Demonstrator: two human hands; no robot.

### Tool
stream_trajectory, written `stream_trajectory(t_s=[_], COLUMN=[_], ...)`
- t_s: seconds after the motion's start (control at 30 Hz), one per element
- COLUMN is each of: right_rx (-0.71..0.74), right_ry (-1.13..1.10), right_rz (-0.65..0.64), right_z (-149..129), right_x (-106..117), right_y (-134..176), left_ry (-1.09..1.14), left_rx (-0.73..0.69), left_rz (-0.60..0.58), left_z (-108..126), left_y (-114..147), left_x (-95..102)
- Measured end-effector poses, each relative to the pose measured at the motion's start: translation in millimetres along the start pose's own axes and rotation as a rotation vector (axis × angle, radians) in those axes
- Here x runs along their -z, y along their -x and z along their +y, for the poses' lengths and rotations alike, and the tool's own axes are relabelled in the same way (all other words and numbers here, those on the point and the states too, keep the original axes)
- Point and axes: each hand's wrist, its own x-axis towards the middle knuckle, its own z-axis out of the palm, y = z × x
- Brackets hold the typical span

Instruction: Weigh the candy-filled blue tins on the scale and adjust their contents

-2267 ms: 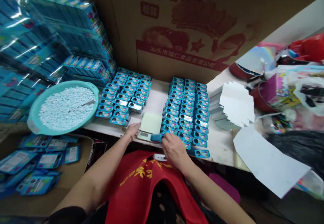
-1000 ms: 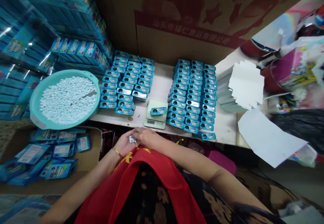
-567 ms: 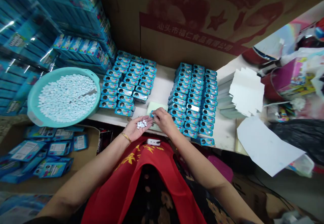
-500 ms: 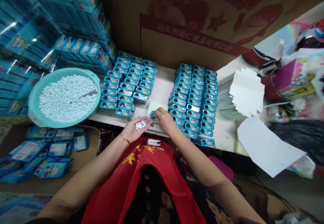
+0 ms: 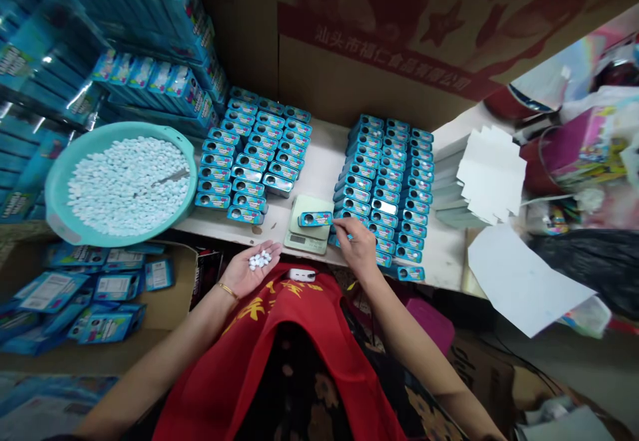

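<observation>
Palm up, my left hand holds a small heap of white mints in its hollow, with the fingers stretched out. A small blue tin with a dark round spot on its top lies across a pale kitchen scale on the table. At the tin's right end is my right hand, its thumb and forefinger pinched together. Whether the fingertips touch the tin or hold something small, I cannot tell. Left of my hands, a turquoise basin holds a mass of the same white mints and a metal scoop or spoon.
Rows of blue tins stand on the left and right of the table. A large cardboard box rises behind. White card pieces stand at right. Blue packs fill a carton at lower left; a white device rests at my apron.
My right hand has moved right, away from the tin's left end, and the whole tin now shows on the scale. My left hand has drawn back left with its mints.
</observation>
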Motion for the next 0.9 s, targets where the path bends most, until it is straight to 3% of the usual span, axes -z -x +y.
stream_trajectory(t_s=[0.17,0.3,0.5,0.73,0.9], right_rx=[-0.101,-0.105,-0.021,0.010,0.093], right_ry=[-0.017,-0.051,0.074,0.252,0.239], right_rz=[0.155,0.175,0.024,-0.305,-0.439], right_z=[6.5,-0.1,-7.1,22.6,34.9], right_x=[-0.6,-5.7,-18.1,-28.3,-38.8], right_y=[3.4,4.6,9.9,-15.1,-26.2], left_ry=[-0.008,-0.006,-0.010,-0.009,0.000], left_rx=[0.017,0.030,0.047,0.006,-0.023], left_rz=[-0.004,-0.020,-0.039,-0.017,-0.044], left_z=[1.1,-0.8,-3.6,-0.1,2.9], left_y=[2.6,3.8,3.4,-0.2,-7.6], left_x=[6.1,6.8,6.6,5.2,5.6])
